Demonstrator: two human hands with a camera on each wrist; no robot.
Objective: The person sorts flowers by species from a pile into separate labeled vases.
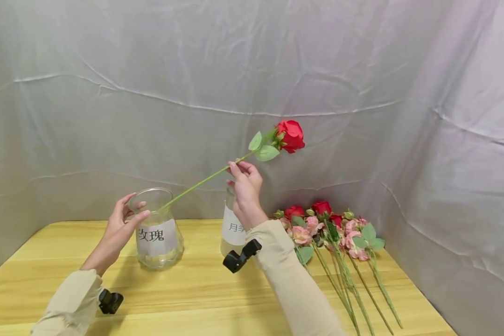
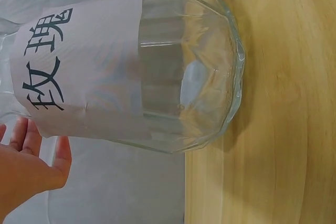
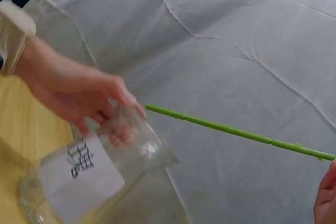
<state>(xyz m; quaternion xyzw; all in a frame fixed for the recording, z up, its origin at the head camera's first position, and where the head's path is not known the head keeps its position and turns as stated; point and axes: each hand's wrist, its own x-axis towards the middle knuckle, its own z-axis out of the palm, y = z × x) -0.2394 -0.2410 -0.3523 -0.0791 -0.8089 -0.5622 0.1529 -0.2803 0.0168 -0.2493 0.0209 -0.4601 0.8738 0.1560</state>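
Beige cloth sleeve (image 1: 298, 275): mine
Right hand (image 1: 248, 189): I pinch green-stemmed red rose (image 1: 291, 136)
Left hand (image 1: 119, 221): curled wide round clear glass vase (image 1: 159, 259)

I record a transparent glass vessel (image 1: 231, 249), upright on the wood-grained worktop (image 1: 201, 298). Its front bears a white label (image 1: 232, 233) with dark characters, partly hidden from me. To the vessel's right I find a loose heap of flowers: red blooms (image 1: 294, 211) among pink blooms (image 1: 301, 235), with green leaves (image 1: 368, 233). Their stems (image 1: 382, 284) extend nearer to me than the vessel. Behind the vessel hangs a creased grey cloth (image 1: 185, 93).
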